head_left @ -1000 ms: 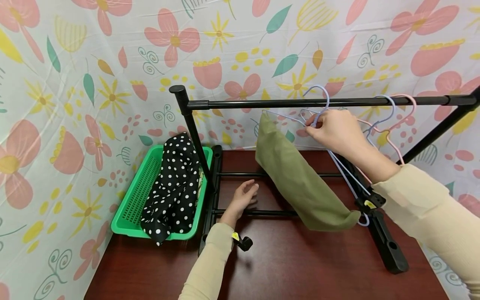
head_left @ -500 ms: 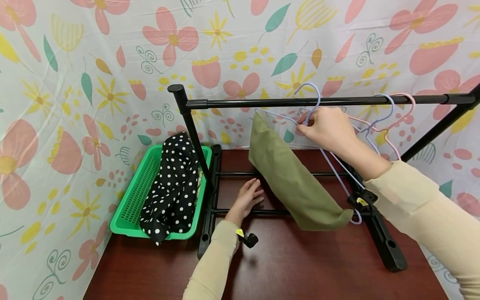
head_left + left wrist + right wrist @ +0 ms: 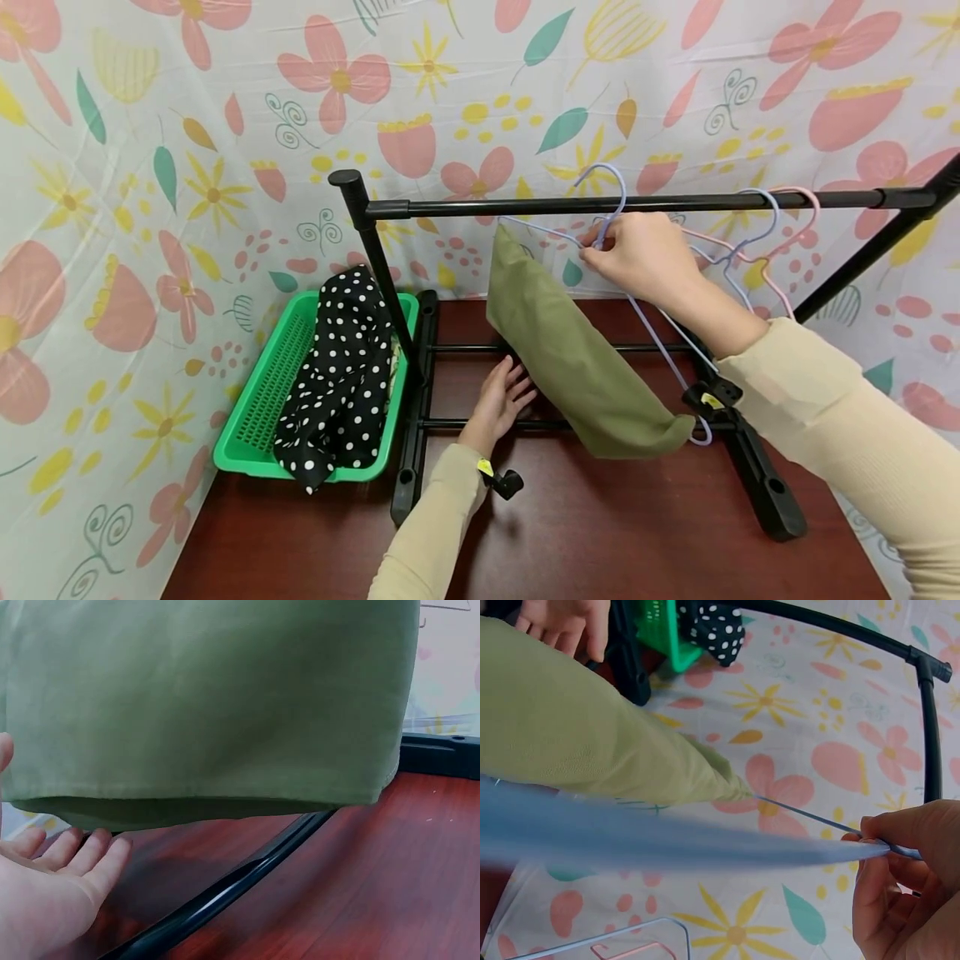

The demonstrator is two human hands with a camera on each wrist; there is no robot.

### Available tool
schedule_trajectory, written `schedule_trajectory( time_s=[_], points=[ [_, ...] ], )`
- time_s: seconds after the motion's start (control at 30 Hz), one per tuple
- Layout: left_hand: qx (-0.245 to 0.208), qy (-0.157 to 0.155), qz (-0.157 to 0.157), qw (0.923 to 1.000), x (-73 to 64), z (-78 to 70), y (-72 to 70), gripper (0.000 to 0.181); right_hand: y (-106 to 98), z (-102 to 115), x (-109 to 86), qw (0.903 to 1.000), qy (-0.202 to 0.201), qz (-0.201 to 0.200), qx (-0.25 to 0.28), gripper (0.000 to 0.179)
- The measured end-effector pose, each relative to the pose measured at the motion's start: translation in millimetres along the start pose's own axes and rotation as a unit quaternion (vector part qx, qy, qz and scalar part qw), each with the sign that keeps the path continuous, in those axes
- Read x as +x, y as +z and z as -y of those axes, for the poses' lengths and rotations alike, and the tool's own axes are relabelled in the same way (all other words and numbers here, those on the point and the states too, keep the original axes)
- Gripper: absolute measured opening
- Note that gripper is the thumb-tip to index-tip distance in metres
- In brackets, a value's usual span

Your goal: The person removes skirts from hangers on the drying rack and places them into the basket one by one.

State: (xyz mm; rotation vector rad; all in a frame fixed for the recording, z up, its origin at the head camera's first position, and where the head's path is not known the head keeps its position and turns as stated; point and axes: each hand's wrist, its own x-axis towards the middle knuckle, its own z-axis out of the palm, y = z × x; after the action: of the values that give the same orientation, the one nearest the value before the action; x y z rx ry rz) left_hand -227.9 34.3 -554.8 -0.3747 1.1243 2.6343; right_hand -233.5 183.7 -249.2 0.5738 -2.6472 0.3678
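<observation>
A blue-purple hanger (image 3: 618,187) has its hook over the black rail, and my right hand (image 3: 643,257) pinches it just below the hook. Olive-green cloth (image 3: 573,354) drapes over the hanger's far side and hangs down at a slant. In the right wrist view, thumb and fingers of my right hand (image 3: 915,877) close round the hanger's neck. My left hand (image 3: 502,400) is beside the cloth's left side, palm up with fingers spread. From the left wrist, this left hand (image 3: 64,889) appears by the cloth's lower hem; whether the fingertips touch it is unclear.
The black rack's rail (image 3: 480,208) also carries a blue hanger (image 3: 768,212) and a pink hanger (image 3: 813,212) at right. On the left, a green basket (image 3: 247,450) holds black polka-dot cloth (image 3: 341,379). Rack feet (image 3: 776,508) stand on the reddish-brown table (image 3: 600,533).
My right hand has slid the hanger with the green cloth leftward along the rail. My left hand has moved right, closer to the cloth, and its fingers have spread.
</observation>
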Motion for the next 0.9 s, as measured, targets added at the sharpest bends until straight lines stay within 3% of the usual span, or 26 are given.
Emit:
schedule_trajectory(
  time_s=[0.23, 0.43, 0.9],
  points=[
    [-0.031, -0.024, 0.039, 0.9985, -3.5, 1.2, 4.8, 0.062, 0.9, 5.6, 1.6, 1.0000, 0.002, 0.002, 0.003, 0.049],
    [-0.029, -0.025, 0.046, 0.9982, -4.5, 0.3, 5.4, 0.058, 1.2, 7.3, 1.4, 1.0000, 0.002, -0.002, 0.008, 0.040],
    [0.016, 0.018, 0.031, 0.9992, -16.1, -6.0, -7.7, 0.032, 4.8, 4.6, -1.0, 0.9997, -0.006, -0.013, 0.019, 0.026]
  ],
)
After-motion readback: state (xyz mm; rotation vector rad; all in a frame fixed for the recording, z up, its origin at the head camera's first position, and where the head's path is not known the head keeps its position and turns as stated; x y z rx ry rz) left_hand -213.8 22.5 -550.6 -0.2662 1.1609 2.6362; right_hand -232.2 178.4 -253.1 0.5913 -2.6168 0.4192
